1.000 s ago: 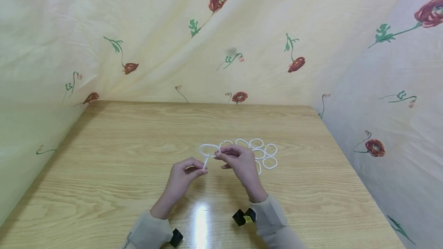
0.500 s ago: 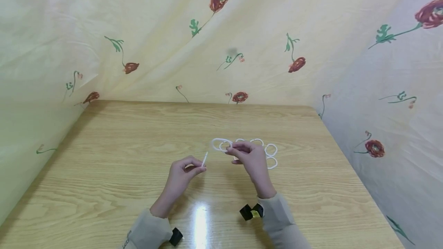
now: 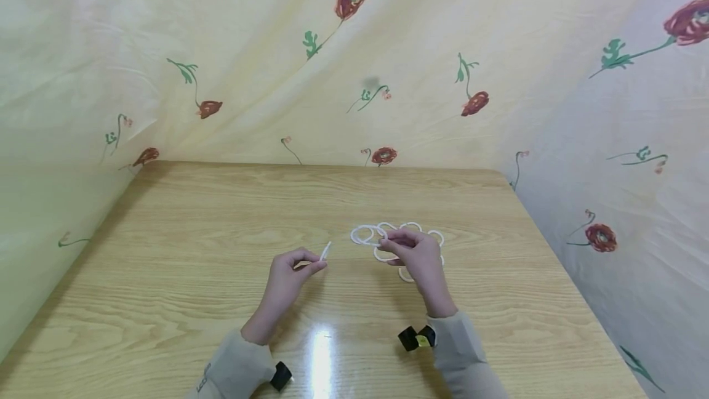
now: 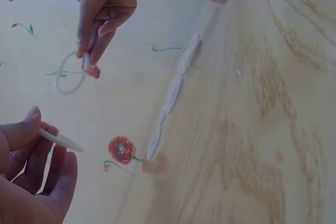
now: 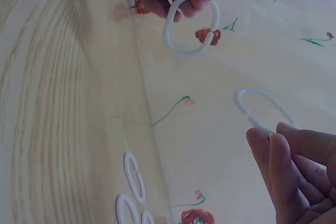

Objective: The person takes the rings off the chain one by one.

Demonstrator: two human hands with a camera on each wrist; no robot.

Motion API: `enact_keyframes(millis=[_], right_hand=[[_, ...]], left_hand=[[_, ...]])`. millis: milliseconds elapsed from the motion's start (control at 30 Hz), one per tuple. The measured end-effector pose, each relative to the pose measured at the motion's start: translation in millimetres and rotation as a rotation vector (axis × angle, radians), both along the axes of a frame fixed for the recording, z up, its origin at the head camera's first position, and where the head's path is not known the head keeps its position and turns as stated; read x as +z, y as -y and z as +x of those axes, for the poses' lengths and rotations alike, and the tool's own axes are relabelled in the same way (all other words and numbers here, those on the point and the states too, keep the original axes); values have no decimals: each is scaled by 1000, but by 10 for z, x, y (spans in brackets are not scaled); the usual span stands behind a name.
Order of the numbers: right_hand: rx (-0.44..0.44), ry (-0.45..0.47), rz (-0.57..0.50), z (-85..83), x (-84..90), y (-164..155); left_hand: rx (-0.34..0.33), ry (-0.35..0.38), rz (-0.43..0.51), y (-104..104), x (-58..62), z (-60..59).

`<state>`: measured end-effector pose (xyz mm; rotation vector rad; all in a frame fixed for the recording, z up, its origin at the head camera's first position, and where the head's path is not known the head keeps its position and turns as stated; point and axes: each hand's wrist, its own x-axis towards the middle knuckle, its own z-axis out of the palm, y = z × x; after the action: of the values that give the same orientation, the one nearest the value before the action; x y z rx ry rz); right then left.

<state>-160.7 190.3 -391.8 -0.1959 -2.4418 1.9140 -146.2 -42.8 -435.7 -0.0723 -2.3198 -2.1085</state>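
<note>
Pinching a white ring (image 3: 364,235) mid-frame, the right hand (image 3: 421,261) hovers over loose rings (image 3: 435,237); the left hand (image 3: 285,282) pinches a ring (image 3: 325,252) at lower centre.

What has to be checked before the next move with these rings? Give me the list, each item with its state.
1. Left hand pinches the left ring: ok.
2. Right hand pinches the right ring: ok.
3. The two held rings are apart, not linked: ok.
4. Split in the left ring shows, in the right wrist view: ok.
5. Split in the right ring is open or closed: cannot tell.
6. Loose rings lie on the table by the right hand: ok.
</note>
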Motion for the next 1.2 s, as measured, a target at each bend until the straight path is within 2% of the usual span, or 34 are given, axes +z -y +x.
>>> enact_keyframes(millis=[167,367,733,967,1200], right_hand=[[10,25,51,4,-34,-92],[30,60,130,-3,-98,-162],[61,92,196,16,-153,-208],[77,106,211,10,-196,-229],[105,100,253,9,-260,-253]], left_hand=[[37,25,-78,-9,14,-49],[53,22,-123,-30,27,-125],[-14,46,-144,-125,47,-302],[-43,54,-118,-241,23,-378],[-89,58,-197,-343,36,-442]])
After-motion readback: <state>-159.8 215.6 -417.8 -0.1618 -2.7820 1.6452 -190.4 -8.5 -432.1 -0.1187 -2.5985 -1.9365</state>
